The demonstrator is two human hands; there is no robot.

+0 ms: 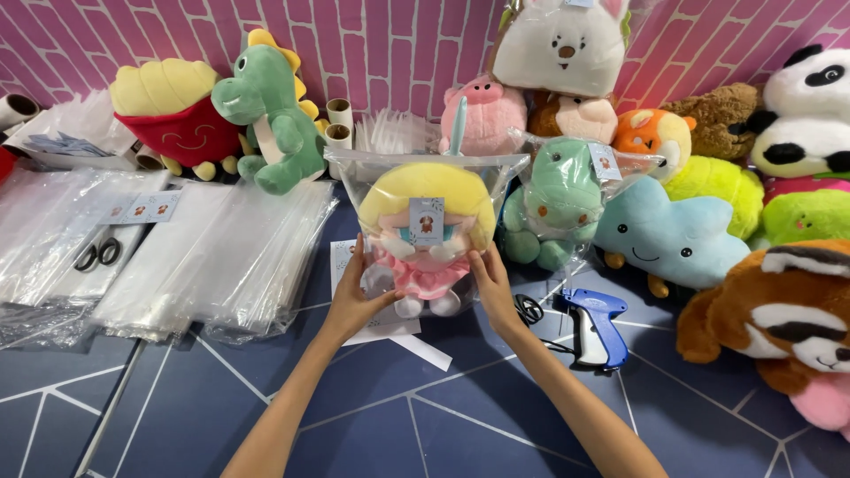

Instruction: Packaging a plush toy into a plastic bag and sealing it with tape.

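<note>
A plush doll (pixel 427 232) with yellow hair and a pink dress stands upright inside a clear plastic bag (pixel 350 170). A small card tag hangs on its face. My left hand (pixel 357 296) grips the bag's lower left side. My right hand (pixel 491 285) grips its lower right side. The bag rests on the blue floor in front of me, over a white sheet of paper (pixel 390 329).
Stacks of clear bags (pixel 204 257) lie at left, with scissors (pixel 98 254) on them. A blue tagging gun (pixel 595 323) lies at right. Plush toys line the pink wall: green dinosaur (pixel 270 111), bagged green toy (pixel 558 199), blue cloud (pixel 664 235), raccoon (pixel 784 323).
</note>
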